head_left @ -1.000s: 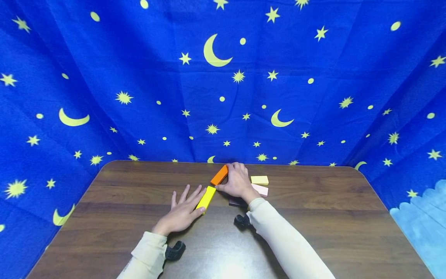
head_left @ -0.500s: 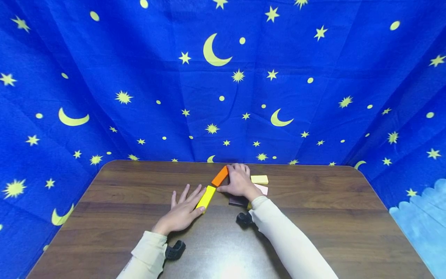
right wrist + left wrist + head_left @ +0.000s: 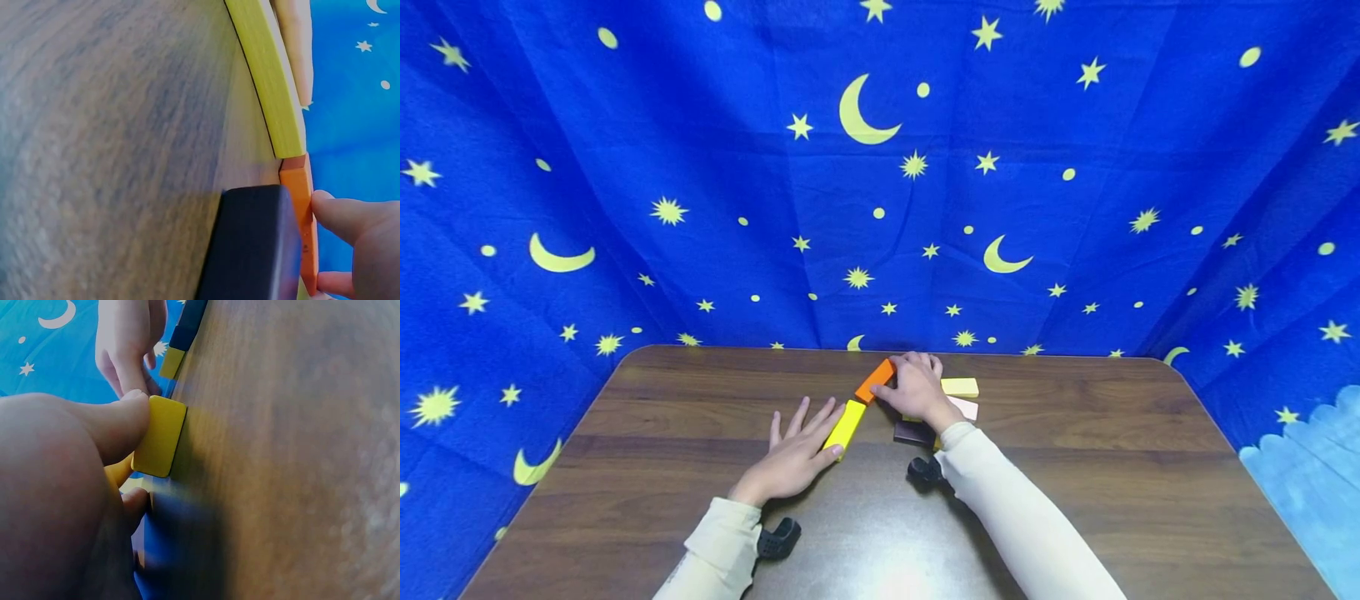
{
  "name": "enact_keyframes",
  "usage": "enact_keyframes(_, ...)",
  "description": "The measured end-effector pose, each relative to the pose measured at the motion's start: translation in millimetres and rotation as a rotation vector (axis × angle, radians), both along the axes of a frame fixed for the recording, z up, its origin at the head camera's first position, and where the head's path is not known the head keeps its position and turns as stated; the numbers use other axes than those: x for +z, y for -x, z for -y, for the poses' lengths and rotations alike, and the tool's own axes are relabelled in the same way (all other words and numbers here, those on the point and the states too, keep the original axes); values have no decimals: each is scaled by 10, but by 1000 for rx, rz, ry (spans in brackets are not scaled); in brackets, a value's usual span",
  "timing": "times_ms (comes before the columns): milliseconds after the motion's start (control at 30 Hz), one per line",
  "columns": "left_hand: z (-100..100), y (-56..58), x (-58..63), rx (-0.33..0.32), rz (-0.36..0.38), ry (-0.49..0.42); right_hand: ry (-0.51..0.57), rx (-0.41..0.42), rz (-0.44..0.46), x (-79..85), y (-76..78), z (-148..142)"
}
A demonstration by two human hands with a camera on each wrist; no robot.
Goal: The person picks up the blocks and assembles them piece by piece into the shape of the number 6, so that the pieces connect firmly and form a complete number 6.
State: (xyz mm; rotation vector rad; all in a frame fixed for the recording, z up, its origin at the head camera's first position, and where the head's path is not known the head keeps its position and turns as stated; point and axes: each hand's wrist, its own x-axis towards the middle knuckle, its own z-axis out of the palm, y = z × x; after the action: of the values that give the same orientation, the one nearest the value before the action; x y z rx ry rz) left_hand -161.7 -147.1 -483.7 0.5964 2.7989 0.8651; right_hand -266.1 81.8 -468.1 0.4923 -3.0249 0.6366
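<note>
A bright yellow block (image 3: 847,427) lies slanted on the table. My left hand (image 3: 788,467) rests against its left side with spread, straight fingers, and the thumb touches its near end. Beyond it an orange block (image 3: 872,385) continues the line, its near end at or almost at the yellow block's far end. My right hand (image 3: 919,393) holds the orange block, thumb near one end and a finger near the other. In the right wrist view, the thumb lies on the orange block (image 3: 299,194); a dark block (image 3: 253,231) stands in front of part of it.
Beside and partly under the right hand lie a dark brown block (image 3: 912,433), a pink block (image 3: 966,408) and a pale yellow block (image 3: 959,387). Bits of yellow show beneath the hand. A blue star-patterned curtain (image 3: 760,183) hangs behind the table (image 3: 1075,467).
My right thumb has moved from the table beside the orange block onto its near end. The orange block has shifted slightly toward the near side. The left hand and yellow block stay in place.
</note>
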Motion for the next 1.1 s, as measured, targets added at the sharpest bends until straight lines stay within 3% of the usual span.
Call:
enact_keyframes(633, -6, -3, 39, 5, 39, 48, 5, -6, -19, 13, -54, 24)
enact_keyframes(1100, -7, -1, 32, 7, 32, 35, 3, -5, -36, -20, -65, 27)
